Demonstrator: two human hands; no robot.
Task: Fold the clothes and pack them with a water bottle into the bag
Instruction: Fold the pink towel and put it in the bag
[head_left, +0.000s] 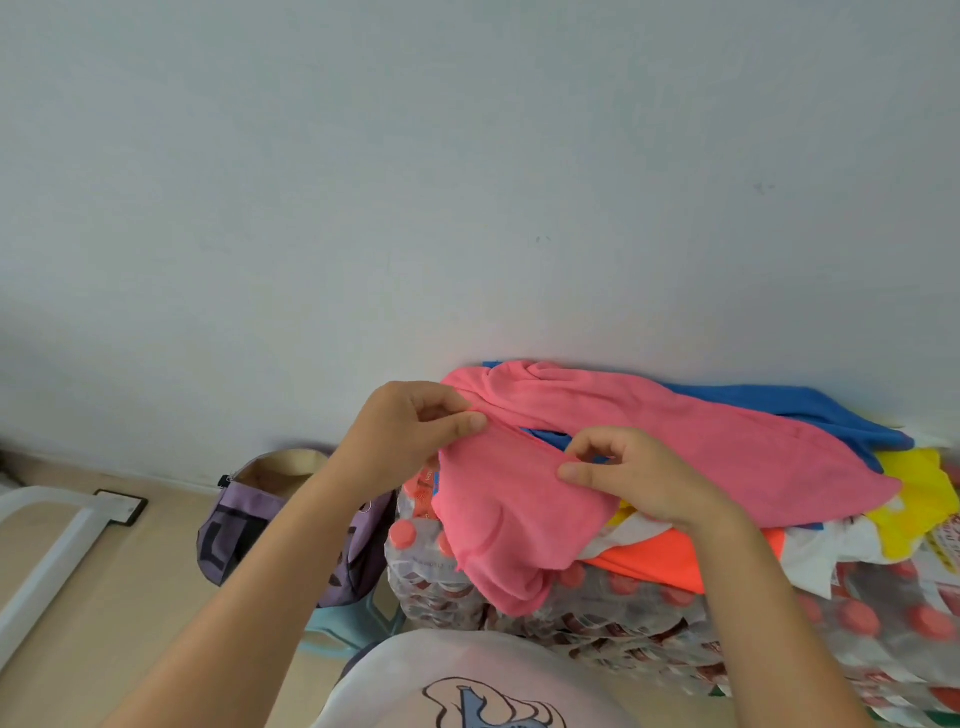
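A pink garment (649, 447) lies across a heap of clothes on shrink-wrapped packs of water bottles (623, 618) with red caps. My left hand (415, 431) pinches the pink cloth's edge at its upper left. My right hand (639, 478) pinches the same cloth near its middle. Under the pink piece lie a blue garment (810, 410), a yellow one (914, 493), an orange one (660, 561) and a white one (821, 551). A purple bag (249, 525) stands open on a light green stool (353, 618) to the left of the packs.
A pale wall (467, 182) rises right behind the heap. A white metal frame (47, 561) stands at the far left on the beige floor (130, 613). My white printed shirt (467, 686) fills the bottom centre.
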